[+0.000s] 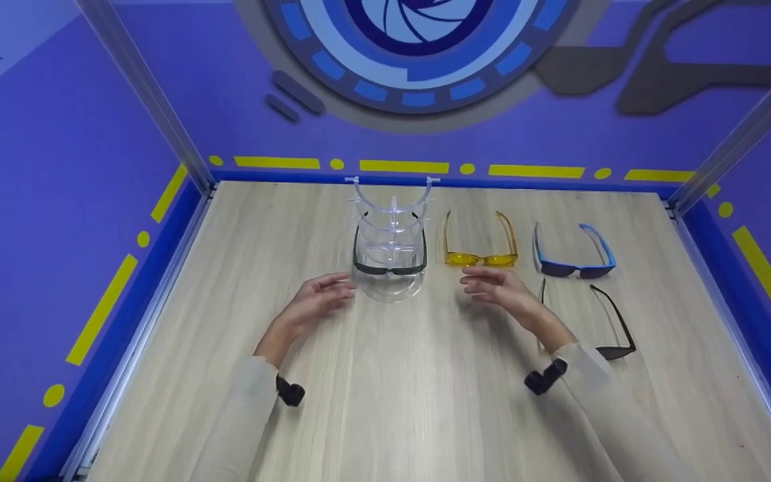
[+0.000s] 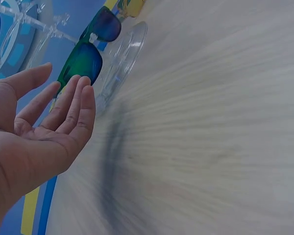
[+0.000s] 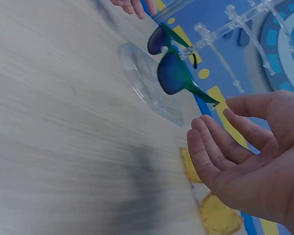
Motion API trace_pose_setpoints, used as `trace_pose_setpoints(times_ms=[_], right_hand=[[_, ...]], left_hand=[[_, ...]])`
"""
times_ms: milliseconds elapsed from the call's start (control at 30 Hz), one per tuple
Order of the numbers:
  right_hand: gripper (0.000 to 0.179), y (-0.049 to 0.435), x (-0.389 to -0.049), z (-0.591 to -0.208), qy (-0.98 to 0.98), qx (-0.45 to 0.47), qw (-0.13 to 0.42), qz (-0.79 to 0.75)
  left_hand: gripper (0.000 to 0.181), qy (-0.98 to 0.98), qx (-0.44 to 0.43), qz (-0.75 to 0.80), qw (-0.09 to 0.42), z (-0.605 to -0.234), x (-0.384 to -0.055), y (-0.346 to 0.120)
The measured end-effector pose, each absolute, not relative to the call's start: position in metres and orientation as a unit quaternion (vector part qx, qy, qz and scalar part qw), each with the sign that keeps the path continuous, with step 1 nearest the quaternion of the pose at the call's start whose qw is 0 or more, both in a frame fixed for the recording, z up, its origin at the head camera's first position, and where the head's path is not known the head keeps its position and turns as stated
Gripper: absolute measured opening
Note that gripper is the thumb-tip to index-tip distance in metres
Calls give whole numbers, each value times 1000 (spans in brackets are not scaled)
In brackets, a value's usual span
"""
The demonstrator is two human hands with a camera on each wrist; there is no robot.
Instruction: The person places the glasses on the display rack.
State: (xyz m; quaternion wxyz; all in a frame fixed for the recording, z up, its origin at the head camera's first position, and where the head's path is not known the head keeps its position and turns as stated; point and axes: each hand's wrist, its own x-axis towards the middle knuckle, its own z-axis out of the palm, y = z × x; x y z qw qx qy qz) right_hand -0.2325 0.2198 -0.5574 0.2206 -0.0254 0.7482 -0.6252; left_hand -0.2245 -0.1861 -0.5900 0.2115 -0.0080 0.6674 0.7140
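A clear plastic eyewear stand [image 1: 392, 292] holds one pair of dark green sunglasses [image 3: 174, 73] on its lowest tier; in the head view the frame [image 1: 390, 271] looks black. My left hand [image 1: 322, 298] hovers just left of the stand's base, fingers loosely extended and holding nothing. To the right of the stand, my right hand [image 1: 498, 289] is over the table with its fingers relaxed and nothing in them. Yellow glasses [image 1: 481, 259] lie just beyond the right fingertips. In the wrist views, both hands [image 2: 54, 115] face the sunglasses from either side, apart from them.
Blue-framed sunglasses [image 1: 576, 269] lie at the right on the wooden table [image 1: 385, 402]. Nearer, dark-framed glasses [image 1: 616, 351] are partly hidden by the right forearm. Blue printed walls [image 1: 526, 134] enclose the back and sides. The stand's upper tiers hold no glasses.
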Motion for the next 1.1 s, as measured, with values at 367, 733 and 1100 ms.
trace_pose_setpoints(times_ms=[367,733,1100], right_hand=[[55,282,-215,-552,718,-62,201,-664],[49,353,-188,-549,694,-42,176,-697],[39,407,-167,-547,577,-63,150,-800]], left_hand=[[54,665,40,705,243,-591,-220,-154],[54,644,54,703,297,-600,-217,-107],[51,603,114,698,369,-609,-218,-44]])
